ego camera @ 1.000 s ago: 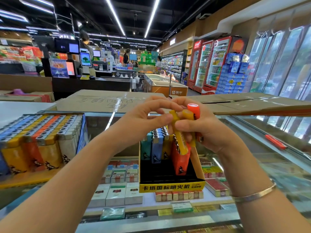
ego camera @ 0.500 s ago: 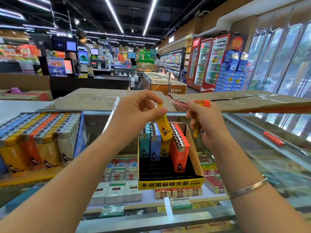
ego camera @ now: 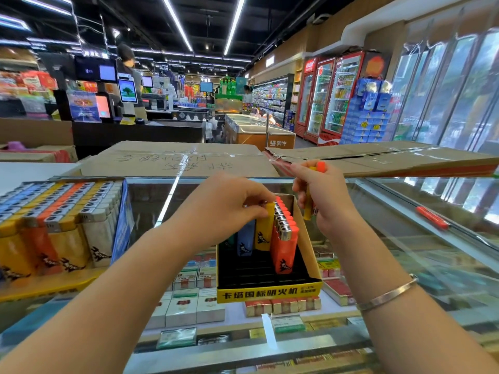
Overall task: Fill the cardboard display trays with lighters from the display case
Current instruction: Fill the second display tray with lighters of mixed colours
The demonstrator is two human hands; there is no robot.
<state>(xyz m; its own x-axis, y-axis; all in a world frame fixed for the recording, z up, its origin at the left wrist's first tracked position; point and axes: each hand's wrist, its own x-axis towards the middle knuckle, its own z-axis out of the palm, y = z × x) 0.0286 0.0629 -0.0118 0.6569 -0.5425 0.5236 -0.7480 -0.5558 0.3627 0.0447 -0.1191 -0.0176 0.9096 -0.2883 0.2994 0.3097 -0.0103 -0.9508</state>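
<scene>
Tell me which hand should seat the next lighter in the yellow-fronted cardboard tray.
Probably left. The left hand already pinches the yellow plastic lighter down among the tray's rows, beside the orange row. The right hand holds spare lighters above the yellow-fronted cardboard tray.

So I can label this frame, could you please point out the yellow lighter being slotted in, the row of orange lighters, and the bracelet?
yellow lighter [ego camera: 263, 233]: head view, body.
orange lighters [ego camera: 284, 252]: head view, front lighter's body.
bracelet [ego camera: 388, 295]: head view, band.

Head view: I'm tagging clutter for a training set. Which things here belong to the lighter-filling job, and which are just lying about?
Job:
left hand seating yellow lighter
right hand holding spare lighters
yellow-fronted tray
full tray

Lying about:
flattened cardboard boxes
red pen
cigarette packs under glass
</scene>
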